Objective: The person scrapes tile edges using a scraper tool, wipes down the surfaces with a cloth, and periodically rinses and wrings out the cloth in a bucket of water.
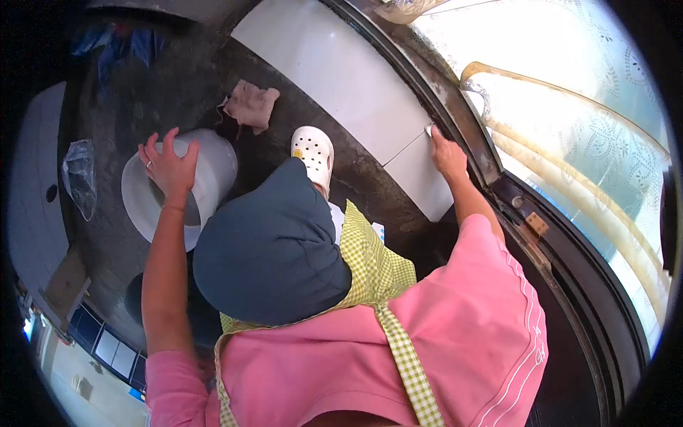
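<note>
My left hand (171, 162) is over a whitish, translucent bucket (217, 160), its fingers spread and a ring on one of them. Whether the fingertips touch the bucket I cannot tell. On the right, my right hand (448, 154) is closed at the white tiled ledge (409, 171), close to the dark door frame. A small white bit (429, 130) shows at its fingertips, too little to name. A crumpled pinkish-brown cloth (250, 107) lies on the dark floor beyond the bucket.
My foot in a white clog (311, 153) stands on the dark floor between bucket and ledge. Patterned translucent curtains (569, 142) hang at the right beside the metal frame (491, 153). A clear plastic bag (80, 174) lies at the left, and blue plastic (121, 46) is farther back.
</note>
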`<state>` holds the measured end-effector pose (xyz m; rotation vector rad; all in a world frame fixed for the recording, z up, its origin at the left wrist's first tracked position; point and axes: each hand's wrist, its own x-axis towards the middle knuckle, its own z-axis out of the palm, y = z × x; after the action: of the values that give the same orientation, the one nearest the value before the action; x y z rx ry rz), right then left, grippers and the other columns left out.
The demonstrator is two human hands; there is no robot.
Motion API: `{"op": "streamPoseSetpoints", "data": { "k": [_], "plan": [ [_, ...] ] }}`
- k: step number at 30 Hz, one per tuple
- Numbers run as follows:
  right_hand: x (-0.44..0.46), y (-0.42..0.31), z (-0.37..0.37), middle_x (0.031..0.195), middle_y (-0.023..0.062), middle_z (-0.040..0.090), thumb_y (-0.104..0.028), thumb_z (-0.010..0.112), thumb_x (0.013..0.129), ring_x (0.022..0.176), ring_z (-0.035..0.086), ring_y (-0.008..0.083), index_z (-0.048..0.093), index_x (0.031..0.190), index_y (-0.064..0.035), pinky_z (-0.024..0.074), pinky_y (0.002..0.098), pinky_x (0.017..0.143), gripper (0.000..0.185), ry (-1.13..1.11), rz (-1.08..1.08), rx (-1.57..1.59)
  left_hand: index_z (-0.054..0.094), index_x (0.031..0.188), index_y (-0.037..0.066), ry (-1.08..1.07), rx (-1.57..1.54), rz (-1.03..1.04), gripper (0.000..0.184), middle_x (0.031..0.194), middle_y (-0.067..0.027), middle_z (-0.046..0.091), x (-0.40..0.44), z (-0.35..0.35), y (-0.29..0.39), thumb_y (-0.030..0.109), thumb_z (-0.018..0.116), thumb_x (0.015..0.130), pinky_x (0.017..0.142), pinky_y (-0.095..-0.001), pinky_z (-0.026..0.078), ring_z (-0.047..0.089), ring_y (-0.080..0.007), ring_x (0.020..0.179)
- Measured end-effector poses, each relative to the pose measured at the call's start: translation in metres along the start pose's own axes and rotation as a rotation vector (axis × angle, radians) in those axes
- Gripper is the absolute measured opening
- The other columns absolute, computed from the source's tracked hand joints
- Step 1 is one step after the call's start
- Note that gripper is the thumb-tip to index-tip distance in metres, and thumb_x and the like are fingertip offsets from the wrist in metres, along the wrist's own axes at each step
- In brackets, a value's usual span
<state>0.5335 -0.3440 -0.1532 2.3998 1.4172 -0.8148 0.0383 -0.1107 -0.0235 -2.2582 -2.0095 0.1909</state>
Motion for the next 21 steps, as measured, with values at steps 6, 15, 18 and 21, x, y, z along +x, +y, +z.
{"op": "streamPoseSetpoints", "data": {
  "k": [6, 15, 18, 21],
  "plan": [
    [0.031, -0.039, -0.022, 0.079, 0.0207, 0.063, -0.021, 0.037, 0.090, 0.077, 0.061, 0.0402, 0.044, 0.122, -0.0211, 0.0478, 0.0493, 0.064, 0.032, 0.068, -0.072, -0.005, 0.056, 0.115, 0.027, -0.014, -0.046, -0.021, 0.047, 0.132, -0.0099, 0.036, 0.001, -0.008, 0.000, 0.044, 0.066, 0.072, 0.099, -0.0562, 0.026, 0.019, -0.0399, 0.130],
    [0.072, -0.086, -0.035, 0.088, 0.0248, 0.062, -0.020, 0.034, 0.089, 0.083, 0.061, 0.0416, 0.044, 0.121, -0.0197, 0.0473, 0.0498, 0.071, 0.034, 0.066, -0.120, 0.042, 0.057, 0.114, 0.025, -0.022, -0.055, -0.006, 0.048, 0.132, -0.0106, 0.035, -0.001, -0.008, 0.003, 0.044, 0.067, 0.072, 0.099, -0.0587, 0.025, 0.017, -0.0408, 0.131],
    [0.075, -0.094, -0.045, 0.094, 0.0250, 0.062, -0.020, 0.032, 0.089, 0.087, 0.061, 0.0401, 0.042, 0.125, -0.0203, 0.0471, 0.0492, 0.076, 0.037, 0.019, -0.093, -0.005, 0.057, 0.115, 0.025, -0.013, -0.056, -0.029, 0.048, 0.129, -0.0122, 0.039, -0.002, -0.016, 0.009, 0.046, 0.067, 0.073, 0.099, -0.0565, 0.027, 0.024, -0.0416, 0.126],
    [0.048, -0.071, -0.051, 0.096, 0.0241, 0.062, -0.025, 0.033, 0.091, 0.089, 0.061, 0.0399, 0.041, 0.127, -0.0205, 0.0474, 0.0491, 0.076, 0.037, -0.070, -0.029, -0.067, 0.058, 0.113, 0.024, -0.008, -0.090, -0.033, 0.047, 0.131, -0.0107, 0.035, -0.002, -0.011, 0.007, 0.044, 0.067, 0.071, 0.096, -0.0595, 0.027, 0.018, -0.0403, 0.130]
  ]
}}
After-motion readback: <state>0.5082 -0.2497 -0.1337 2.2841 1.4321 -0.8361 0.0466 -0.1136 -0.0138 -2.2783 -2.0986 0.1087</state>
